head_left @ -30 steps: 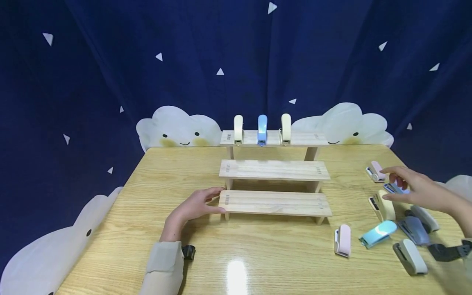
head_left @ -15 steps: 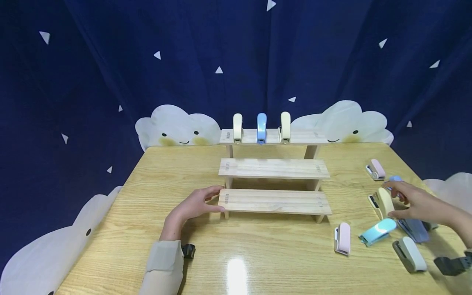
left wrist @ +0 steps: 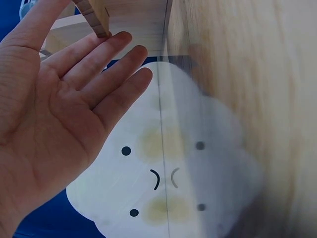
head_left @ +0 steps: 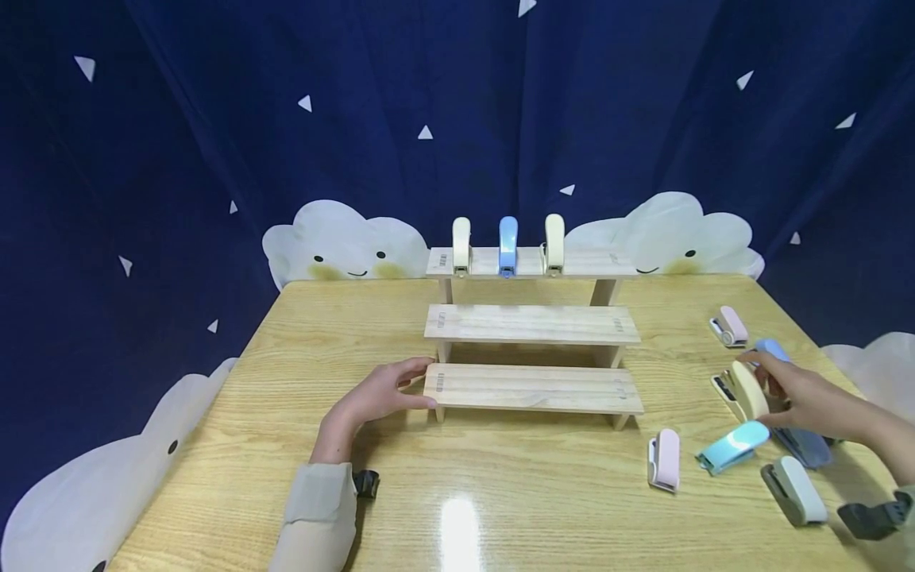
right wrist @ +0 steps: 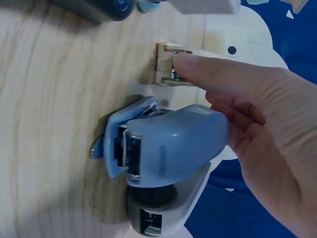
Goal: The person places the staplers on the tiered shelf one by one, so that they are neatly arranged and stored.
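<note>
Bench [head_left: 543,485], near the right edge: my right hand [head_left: 815,397]'s closer, pinching the cream stapler [head_left: 749,391] lengthwise; left hand [head_left: 379,395]'s just straight-fingered at the rack [head_left: 532,388].

Head view | cream stapler [head_left: 750,391]: 3–4 o'clock | turquoise stapler [head_left: 736,446]: 4 o'clock | pink-and-white stapler [head_left: 731,324]: 3 o'clock | rack [head_left: 529,388]: pale wood grain | bench [head_left: 557,492]: yellow-tan grain | curtain [head_left: 472,71]: navy, scattered white triangles

Right hand [head_left: 817,401] now around the tabletop cream stapler [head_left: 748,391] — no longer beside the far pink stapler [head_left: 731,325]
</note>
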### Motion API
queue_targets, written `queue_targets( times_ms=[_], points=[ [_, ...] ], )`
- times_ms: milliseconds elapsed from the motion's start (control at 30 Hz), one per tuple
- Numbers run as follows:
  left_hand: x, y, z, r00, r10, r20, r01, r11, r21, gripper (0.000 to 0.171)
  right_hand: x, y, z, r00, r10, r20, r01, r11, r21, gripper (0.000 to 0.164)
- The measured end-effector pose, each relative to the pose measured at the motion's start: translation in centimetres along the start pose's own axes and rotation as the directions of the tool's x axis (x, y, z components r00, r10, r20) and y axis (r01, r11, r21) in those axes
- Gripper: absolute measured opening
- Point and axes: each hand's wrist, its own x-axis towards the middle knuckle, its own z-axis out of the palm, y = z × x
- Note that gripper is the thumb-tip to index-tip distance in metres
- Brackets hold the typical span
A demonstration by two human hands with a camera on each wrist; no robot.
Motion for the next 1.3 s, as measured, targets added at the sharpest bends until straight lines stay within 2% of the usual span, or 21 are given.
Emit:
queue_targets(
  times_ms=[400,667,867,1000,1133,1300],
  points=[
    [0.1,-0.2,0.0,1.0,0.008,-0.002,-0.008,1.0,-0.003,0.081,-0.2,0.0,0.3,0.996,-0.021,-0.089,0.013,0.996,-0.093,0.09],
    [0.1,-0.2,0.0,1.0,0.007,0.001,-0.007,1.0,-0.004,0.081,0.3,0.0,-0.4,0.991,0.047,-0.126,-0.057,0.995,-0.082,0.089],
    [0.1,-0.3,0.1,1.0,0.015,-0.004,-0.015,1.0,-0.001,0.08,1.1,-0.3,-1.6,0.984,0.105,-0.145,-0.113,0.992,-0.047,0.083],
    [0.1,-0.3,0.1,1.0,0.019,-0.004,-0.019,1.0,-0.001,0.08,1.9,-0.7,-2.6,0.976,0.095,-0.195,-0.106,0.993,-0.046,0.082],
    [0.0,-0.2,0.1,1.0,0.02,-0.006,-0.02,1.0,0.002,0.079,3.0,-1.3,-4.1,0.971,0.075,-0.226,-0.098,0.991,-0.089,0.085],
    [0.0,-0.2,0.1,1.0,0.012,-0.007,-0.012,1.0,0.007,0.08,5.0,-2.5,-6.0,0.968,0.066,-0.242,-0.095,0.99,-0.107,0.087]
  ],
)
